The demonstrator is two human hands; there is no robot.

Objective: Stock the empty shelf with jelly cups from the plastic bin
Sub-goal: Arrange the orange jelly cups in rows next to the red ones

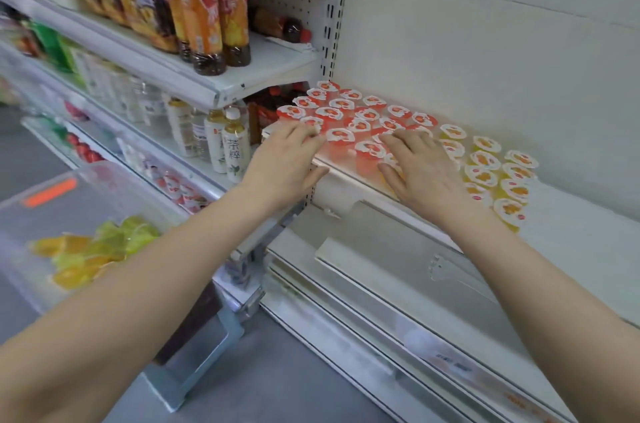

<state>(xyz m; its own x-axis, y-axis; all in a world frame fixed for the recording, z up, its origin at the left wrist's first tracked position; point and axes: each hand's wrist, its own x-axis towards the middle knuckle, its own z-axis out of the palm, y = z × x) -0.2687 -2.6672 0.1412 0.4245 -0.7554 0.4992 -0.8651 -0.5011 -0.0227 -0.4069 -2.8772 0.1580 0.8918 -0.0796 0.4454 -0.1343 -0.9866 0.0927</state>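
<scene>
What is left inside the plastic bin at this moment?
A loose pile of yellow, orange and green jelly cups lies in the plastic bin. The left forearm crosses the bin's near right side, so any cups beneath it are hidden, and the count is unclear.

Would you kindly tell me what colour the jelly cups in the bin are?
The jelly cups are yellow, orange and light green; head view.

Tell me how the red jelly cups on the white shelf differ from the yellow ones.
The red jelly cups fill the left end of the white shelf; the yellow jelly cups sit to their right. Red cups outnumber yellow ones. Both stand lid-up in rows under similar white printed lids.
</scene>
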